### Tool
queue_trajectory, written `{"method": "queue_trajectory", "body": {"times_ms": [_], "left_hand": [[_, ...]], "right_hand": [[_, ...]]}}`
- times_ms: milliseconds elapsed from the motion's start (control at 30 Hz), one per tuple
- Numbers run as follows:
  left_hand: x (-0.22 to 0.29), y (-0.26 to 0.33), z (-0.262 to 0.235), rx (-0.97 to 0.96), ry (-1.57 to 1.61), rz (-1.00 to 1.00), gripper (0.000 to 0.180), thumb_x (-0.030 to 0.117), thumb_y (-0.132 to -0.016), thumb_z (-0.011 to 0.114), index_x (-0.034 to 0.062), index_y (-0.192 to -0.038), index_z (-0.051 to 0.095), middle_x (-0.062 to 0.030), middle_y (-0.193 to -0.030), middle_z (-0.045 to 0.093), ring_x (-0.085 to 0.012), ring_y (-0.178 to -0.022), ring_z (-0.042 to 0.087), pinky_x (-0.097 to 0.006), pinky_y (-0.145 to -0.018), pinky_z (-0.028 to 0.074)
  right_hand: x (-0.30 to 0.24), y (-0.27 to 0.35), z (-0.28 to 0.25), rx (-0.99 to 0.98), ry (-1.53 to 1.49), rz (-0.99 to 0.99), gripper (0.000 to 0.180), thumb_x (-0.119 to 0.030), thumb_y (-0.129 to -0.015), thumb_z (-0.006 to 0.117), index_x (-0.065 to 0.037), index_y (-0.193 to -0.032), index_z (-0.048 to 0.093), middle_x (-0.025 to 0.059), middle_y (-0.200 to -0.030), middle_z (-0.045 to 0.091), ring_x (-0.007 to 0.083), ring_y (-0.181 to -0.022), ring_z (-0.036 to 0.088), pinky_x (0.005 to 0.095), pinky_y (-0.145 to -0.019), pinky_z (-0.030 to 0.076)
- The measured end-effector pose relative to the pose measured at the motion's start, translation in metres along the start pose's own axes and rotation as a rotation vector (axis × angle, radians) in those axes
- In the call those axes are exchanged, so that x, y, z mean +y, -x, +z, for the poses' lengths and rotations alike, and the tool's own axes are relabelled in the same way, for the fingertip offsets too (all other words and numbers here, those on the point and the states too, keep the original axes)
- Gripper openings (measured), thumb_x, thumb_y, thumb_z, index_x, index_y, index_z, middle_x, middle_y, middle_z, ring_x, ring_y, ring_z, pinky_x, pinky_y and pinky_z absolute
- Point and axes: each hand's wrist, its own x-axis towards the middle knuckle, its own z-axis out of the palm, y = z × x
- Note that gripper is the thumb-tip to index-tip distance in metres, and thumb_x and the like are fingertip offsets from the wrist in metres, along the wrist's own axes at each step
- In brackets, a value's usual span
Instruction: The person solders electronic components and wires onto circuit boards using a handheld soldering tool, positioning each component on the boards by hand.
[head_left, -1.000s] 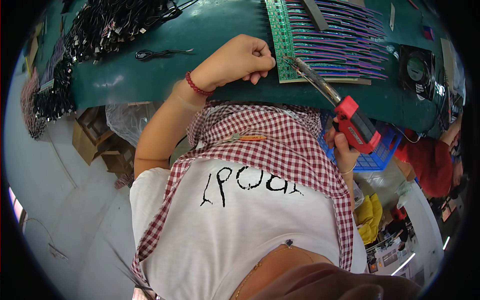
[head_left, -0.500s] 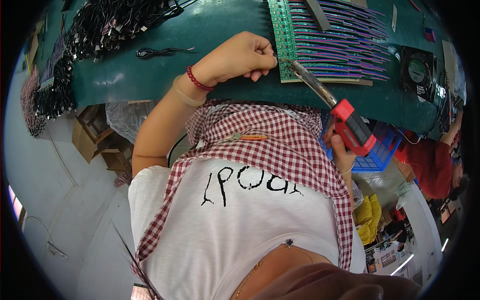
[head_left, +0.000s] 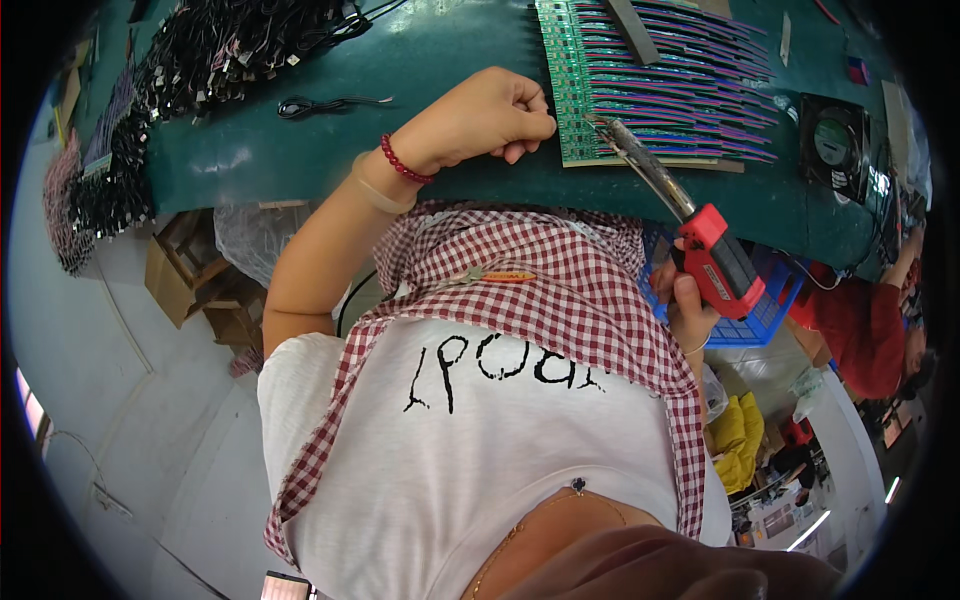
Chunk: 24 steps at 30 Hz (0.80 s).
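My left hand (head_left: 503, 115) is closed at the left edge of a green circuit board panel (head_left: 572, 95), fingers pinched together; whatever they hold is too small or hidden. Thin red, blue and dark wires (head_left: 690, 105) run rightward from the panel in rows. In my right hand (head_left: 688, 308) is a soldering iron (head_left: 716, 255) with a red and black pistol-shaped handle, my fingers wrapped round its grip. Its long metal barrel points up and left, the tip above the lower part of the panel, a little right of my left fingertips. A grey bar (head_left: 632, 30) lies across the wires.
Bundled black cables (head_left: 235, 50) cover the table's far left, with one loose coiled black cable (head_left: 310, 105) nearby. At right sits a black device with a round opening (head_left: 835, 145). Below the table edge stand a blue crate (head_left: 765, 315) and cardboard boxes (head_left: 180, 265). A red-sleeved person (head_left: 855, 335) is at right.
The soldering iron's tip has drawn away to the right from my left fingertips, and my right hand has shifted slightly right and down. My left hand has barely moved.
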Motion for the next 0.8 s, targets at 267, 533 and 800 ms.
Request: {"method": "queue_trajectory", "body": {"times_ms": [267,533,800], "left_hand": [[0.015,0.000,0.006,-0.011,-0.106,0.029,0.024,0.021,-0.084,0.054,0.0070,-0.065,0.048,0.0020,-0.050,0.045,-0.0040,-0.040,0.037,-0.020,-0.037,0.024],[-0.002,0.003,-0.001,0.066,-0.061,0.003,0.012,0.005,-0.077,0.053,0.0038,-0.066,0.049,-0.0032,-0.054,0.051,-0.0083,-0.041,0.043,-0.020,-0.039,0.031],[-0.002,0.002,0.000,0.039,-0.022,-0.009,0.011,0.005,-0.077,0.055,0.0035,-0.067,0.051,-0.0043,-0.058,0.054,-0.0092,-0.043,0.046,-0.020,-0.040,0.032]], "right_hand": [[0.007,-0.009,-0.001,0.008,0.614,-0.302,0.033,-0.020,-0.069,0.077,-0.007,-0.093,0.058,0.0020,-0.085,0.060,0.0127,-0.071,0.056,0.0291,-0.065,0.045],[-0.013,-0.008,0.023,0.046,0.089,-0.160,0.026,-0.025,-0.078,0.069,-0.001,-0.077,0.059,0.0002,-0.056,0.055,0.0073,-0.046,0.050,0.0215,-0.045,0.040],[-0.016,0.002,0.022,0.113,-0.156,-0.137,0.027,-0.027,-0.078,0.068,-0.004,-0.080,0.055,0.0008,-0.058,0.053,0.0058,-0.045,0.049,0.0195,-0.042,0.039]]}}
